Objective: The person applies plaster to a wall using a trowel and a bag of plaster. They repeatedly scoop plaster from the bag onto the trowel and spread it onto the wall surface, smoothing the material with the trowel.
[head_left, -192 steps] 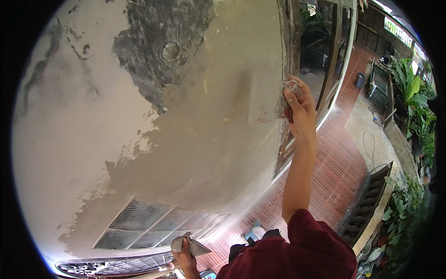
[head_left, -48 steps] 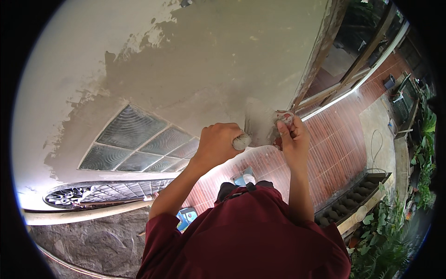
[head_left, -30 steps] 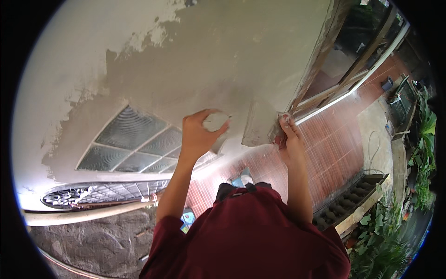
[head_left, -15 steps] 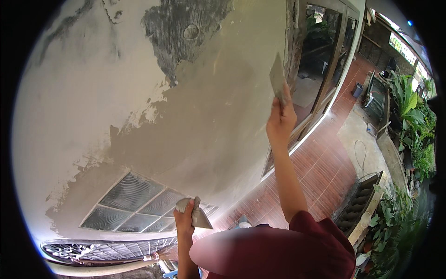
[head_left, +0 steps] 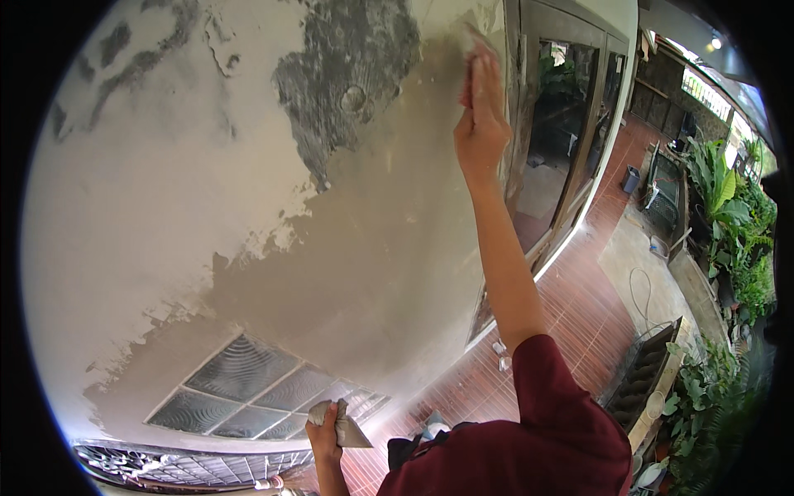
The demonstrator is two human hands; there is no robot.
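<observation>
A wall (head_left: 157, 182) fills the left and middle, with a damp grey-beige coat of plaster (head_left: 331, 273) spread over part of it. My right hand (head_left: 482, 136) is raised high, closed on a putty knife (head_left: 471, 41) whose blurred blade is at the wall near the door frame. It is close to the upper edge of the smooth coat. Low in front, my left hand (head_left: 325, 440) grips a second putty knife (head_left: 354, 433), its pointed metal blade to the right. A grey lump of plaster (head_left: 321, 412) sits at that hand; its handle is hidden by my fingers.
Below the coat is a window of patterned glass panes (head_left: 240, 372). A dark bare patch (head_left: 347, 74) shows in the upper wall. To the right stand a glazed door (head_left: 566, 124), red floor tiles (head_left: 579, 306), a slatted dark planter or rack (head_left: 641, 372) and green plants (head_left: 719, 182).
My right hand with its putty knife has moved up the wall beside the door frame. The view has shifted, and my left hand still holds its knife low down.
</observation>
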